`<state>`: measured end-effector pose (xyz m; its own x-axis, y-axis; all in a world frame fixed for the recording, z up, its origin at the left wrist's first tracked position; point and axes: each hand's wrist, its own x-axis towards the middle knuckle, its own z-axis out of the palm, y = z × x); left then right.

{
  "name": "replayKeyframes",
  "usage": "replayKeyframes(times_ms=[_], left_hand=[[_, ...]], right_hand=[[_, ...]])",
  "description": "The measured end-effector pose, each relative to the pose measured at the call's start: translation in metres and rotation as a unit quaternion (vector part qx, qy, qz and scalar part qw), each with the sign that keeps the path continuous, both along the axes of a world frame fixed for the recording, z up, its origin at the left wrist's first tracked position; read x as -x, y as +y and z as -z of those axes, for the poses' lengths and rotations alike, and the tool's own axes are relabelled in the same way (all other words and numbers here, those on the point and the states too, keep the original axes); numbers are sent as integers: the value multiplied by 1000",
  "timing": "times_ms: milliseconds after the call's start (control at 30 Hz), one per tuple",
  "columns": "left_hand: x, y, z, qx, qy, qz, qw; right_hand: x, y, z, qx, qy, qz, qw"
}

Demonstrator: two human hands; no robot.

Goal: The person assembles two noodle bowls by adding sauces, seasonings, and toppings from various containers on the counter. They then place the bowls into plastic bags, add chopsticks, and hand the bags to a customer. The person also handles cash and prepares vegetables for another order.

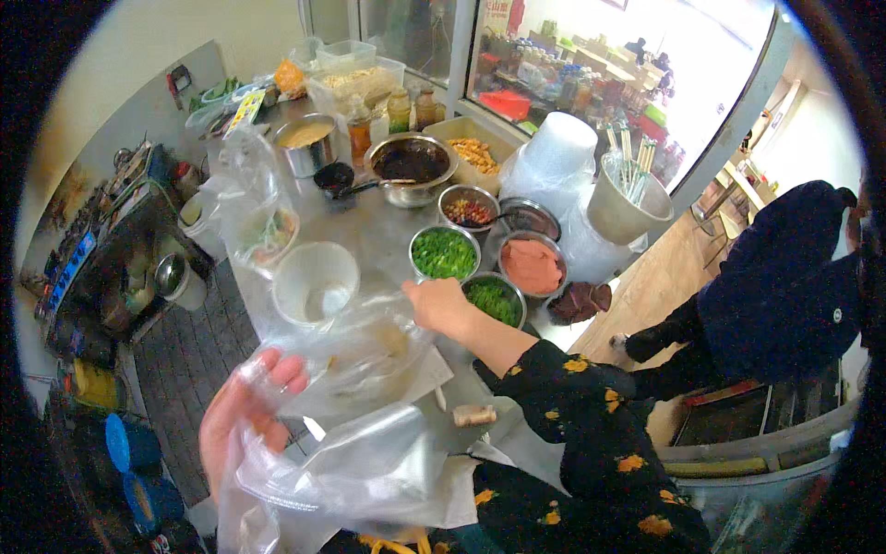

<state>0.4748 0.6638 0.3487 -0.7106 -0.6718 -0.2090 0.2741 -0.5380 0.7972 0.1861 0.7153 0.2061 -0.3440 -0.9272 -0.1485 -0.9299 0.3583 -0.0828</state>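
Clear plastic bag film (367,339) stretches between my two hands over the near part of the metal table. My left hand (242,408) is wrapped in it, with the fingers curled and the bag draped down across the wrist. My right hand (436,305) is closed in a fist on the film's far edge. Just beyond the film stands a white plastic tub (316,282) with little visible inside. Beside my right hand are metal bowls of chopped green onion (444,253) and chopped green herbs (493,301). What lies beneath the film is blurred.
A bagged food container (266,239) stands at left, near a bowl of dark sauce (411,166) with a ladle (360,187). At right are a bowl of pink paste (531,266), stacked white tubs (561,152) and a chopstick bucket (630,197). A person (782,291) is at far right.
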Motion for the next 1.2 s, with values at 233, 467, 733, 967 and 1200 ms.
replayKeyframes(times_ms=[233, 467, 733, 967, 1200], left_hand=[[-43, -18, 23, 85, -14, -154, 984], [-5, -1, 28, -28, -58, -275, 959], [43, 0, 18, -70, -151, -370, 914], [66, -17, 27, -100, -187, -384, 899], [76, -35, 37, -105, -188, -364, 906]], right_hand=[[163, -62, -128, 230, -587, -65, 774], [402, -152, -8, 270, -132, 278, 913], [405, -219, 52, 33, -93, 124, 987], [431, -245, 85, 181, -94, 180, 962], [465, -257, 83, 284, -220, 159, 920]])
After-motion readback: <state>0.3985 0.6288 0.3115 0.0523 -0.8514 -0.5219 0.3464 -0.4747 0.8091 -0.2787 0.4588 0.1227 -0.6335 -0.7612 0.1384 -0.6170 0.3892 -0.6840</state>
